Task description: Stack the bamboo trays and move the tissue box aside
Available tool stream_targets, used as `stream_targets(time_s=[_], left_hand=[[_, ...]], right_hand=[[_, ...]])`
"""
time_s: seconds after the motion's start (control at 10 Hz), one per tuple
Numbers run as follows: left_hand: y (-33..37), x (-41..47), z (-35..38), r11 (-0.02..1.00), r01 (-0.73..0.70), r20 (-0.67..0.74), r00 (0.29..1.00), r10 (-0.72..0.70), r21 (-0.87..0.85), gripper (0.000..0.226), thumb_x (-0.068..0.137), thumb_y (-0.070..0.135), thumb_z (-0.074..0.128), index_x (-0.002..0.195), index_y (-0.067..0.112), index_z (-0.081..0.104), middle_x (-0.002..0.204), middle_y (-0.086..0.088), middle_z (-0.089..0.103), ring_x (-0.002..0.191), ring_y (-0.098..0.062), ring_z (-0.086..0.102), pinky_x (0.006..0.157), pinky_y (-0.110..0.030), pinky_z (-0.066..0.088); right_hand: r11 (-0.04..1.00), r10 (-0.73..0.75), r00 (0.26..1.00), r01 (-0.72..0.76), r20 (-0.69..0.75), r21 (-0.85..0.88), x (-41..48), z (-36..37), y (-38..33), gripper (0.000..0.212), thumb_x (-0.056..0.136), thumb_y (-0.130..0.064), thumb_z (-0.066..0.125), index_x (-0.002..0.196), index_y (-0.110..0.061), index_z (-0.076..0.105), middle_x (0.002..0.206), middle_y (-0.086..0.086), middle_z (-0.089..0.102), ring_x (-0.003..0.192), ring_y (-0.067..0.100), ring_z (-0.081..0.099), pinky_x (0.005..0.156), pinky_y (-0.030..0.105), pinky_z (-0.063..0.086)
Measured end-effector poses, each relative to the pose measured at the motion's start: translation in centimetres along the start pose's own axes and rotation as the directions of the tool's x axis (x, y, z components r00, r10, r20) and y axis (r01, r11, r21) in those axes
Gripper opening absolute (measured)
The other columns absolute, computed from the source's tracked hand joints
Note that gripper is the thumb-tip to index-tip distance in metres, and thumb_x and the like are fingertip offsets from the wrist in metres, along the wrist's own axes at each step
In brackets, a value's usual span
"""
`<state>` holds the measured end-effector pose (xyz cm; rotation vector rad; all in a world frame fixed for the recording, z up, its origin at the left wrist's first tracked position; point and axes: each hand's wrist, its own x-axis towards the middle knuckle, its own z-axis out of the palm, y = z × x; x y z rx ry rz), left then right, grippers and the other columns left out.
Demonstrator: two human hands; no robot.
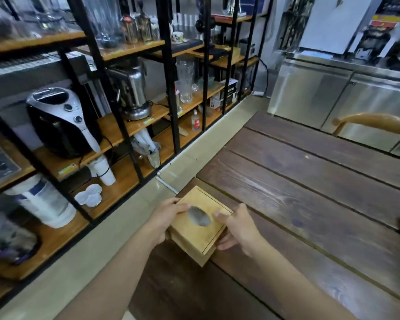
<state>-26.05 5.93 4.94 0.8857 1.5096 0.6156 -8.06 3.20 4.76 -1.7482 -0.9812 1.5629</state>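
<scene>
A square bamboo tissue box point(200, 234) with an oval hole in its lid sits at the near left edge of the dark wooden table point(310, 192). My left hand point(164, 218) grips its left side, thumb on the lid beside the hole. My right hand point(237, 229) holds its right side, thumb on the lid and fingers under the edge. Whether the box rests on the table or is lifted slightly I cannot tell. No bamboo trays are in view.
A black metal rack with wooden shelves point(116, 128) stands left across a tiled floor strip, holding an air fryer point(60, 121), a blender, glasses and cups. Steel cabinets point(333, 98) stand behind the table. A wooden chair back point(374, 121) curves at the far right.
</scene>
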Motion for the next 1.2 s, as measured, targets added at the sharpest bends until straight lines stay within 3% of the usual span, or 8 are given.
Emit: stream_targets(time_s=[0.2, 0.4, 0.6, 0.8, 0.9, 1.0, 1.1, 1.2], left_hand=[[-2.3, -3.4, -5.2, 0.990, 0.071, -0.087, 0.993, -0.082, -0.124, 0.025, 0.092, 0.018, 0.060, 0.115, 0.012, 0.058, 0.085, -0.001, 0.058, 0.072, -0.013, 0.051, 0.053, -0.028, 0.033], [-5.0, -5.2, -9.1, 0.964, 0.103, -0.129, 0.982, -0.137, -0.243, 0.025, 0.089, 0.013, 0.064, 0.113, 0.012, 0.060, 0.087, -0.003, 0.062, 0.074, -0.014, 0.055, 0.054, -0.029, 0.036], [-7.8, -5.3, -11.0, 0.962, 0.086, -0.159, 0.979, -0.130, -0.260, 0.033, 0.083, 0.015, 0.071, 0.114, 0.007, 0.066, 0.100, -0.009, 0.071, 0.086, -0.021, 0.065, 0.068, -0.032, 0.051], [-8.7, -4.8, -11.7, 0.969, 0.077, -0.146, 0.983, -0.113, -0.233, 0.038, 0.080, 0.019, 0.075, 0.116, 0.009, 0.068, 0.108, -0.011, 0.073, 0.101, -0.027, 0.067, 0.082, -0.036, 0.054], [-8.7, -4.5, -11.8, 0.977, 0.073, -0.146, 0.984, -0.104, -0.200, 0.039, 0.080, 0.021, 0.075, 0.116, 0.010, 0.067, 0.108, -0.010, 0.072, 0.100, -0.025, 0.066, 0.080, -0.036, 0.053], [-8.3, -4.4, -11.7, 0.990, 0.063, -0.146, 0.986, -0.082, -0.129, 0.033, 0.085, 0.024, 0.070, 0.115, 0.010, 0.066, 0.099, -0.003, 0.069, 0.089, -0.016, 0.062, 0.067, -0.028, 0.047], [-7.4, -4.2, -11.7, 0.998, 0.064, -0.146, 0.987, -0.066, -0.020, 0.025, 0.092, 0.031, 0.060, 0.113, 0.017, 0.063, 0.093, 0.005, 0.060, 0.081, -0.009, 0.053, 0.069, -0.025, 0.039], [-5.7, -4.2, -11.5, 0.987, 0.019, -0.216, 0.976, 0.015, 0.158, 0.044, 0.092, 0.041, 0.056, 0.128, 0.014, 0.057, 0.124, -0.004, 0.058, 0.107, -0.019, 0.052, 0.091, -0.034, 0.041]], right_hand=[[0.997, 0.062, 0.992, -0.058, 0.111, -0.046, -0.1, 5.4, 0.4, 0.049, 0.082, -0.024, 0.068, 0.116, -0.015, 0.035, 0.112, 0.023, 0.052, 0.044, 0.024, 0.067, 0.040, 0.029, 0.054], [0.994, 0.077, 0.973, -0.059, 0.220, -0.089, -0.8, 9.7, 1.2, 0.045, 0.082, -0.022, 0.068, 0.112, -0.012, 0.035, 0.107, 0.022, 0.053, 0.044, 0.025, 0.066, 0.042, 0.031, 0.055], [0.992, 0.071, 0.967, -0.042, 0.244, -0.123, -1.4, 11.6, 2.2, 0.049, 0.083, -0.020, 0.067, 0.117, -0.014, 0.032, 0.116, 0.024, 0.051, 0.048, 0.026, 0.068, 0.046, 0.032, 0.057], [0.991, 0.067, 0.967, -0.037, 0.247, -0.125, -2.3, 12.0, 2.6, 0.046, 0.084, -0.020, 0.065, 0.114, -0.017, 0.030, 0.122, 0.026, 0.047, 0.052, 0.027, 0.069, 0.053, 0.036, 0.060], [0.986, 0.064, 0.968, -0.025, 0.242, -0.164, -2.6, 11.9, 2.6, 0.047, 0.085, -0.022, 0.063, 0.119, -0.015, 0.032, 0.116, 0.025, 0.051, 0.053, 0.025, 0.068, 0.060, 0.041, 0.061], [0.960, 0.053, 0.971, 0.015, 0.233, -0.280, -3.0, 11.6, 2.3, 0.045, 0.087, -0.029, 0.060, 0.121, -0.013, 0.035, 0.110, 0.018, 0.056, 0.063, 0.024, 0.069, 0.060, 0.039, 0.061], [0.859, -0.002, 0.977, 0.111, 0.213, -0.500, -3.0, 10.8, 1.6, 0.046, 0.086, -0.039, 0.057, 0.119, -0.011, 0.041, 0.106, 0.011, 0.061, 0.082, 0.025, 0.069, 0.071, 0.037, 0.059], [0.742, -0.110, 0.973, 0.216, 0.201, -0.635, -3.0, 9.3, 0.8, 0.049, 0.085, -0.046, 0.056, 0.119, -0.012, 0.048, 0.116, 0.010, 0.061, 0.097, 0.023, 0.062, 0.080, 0.036, 0.052]])
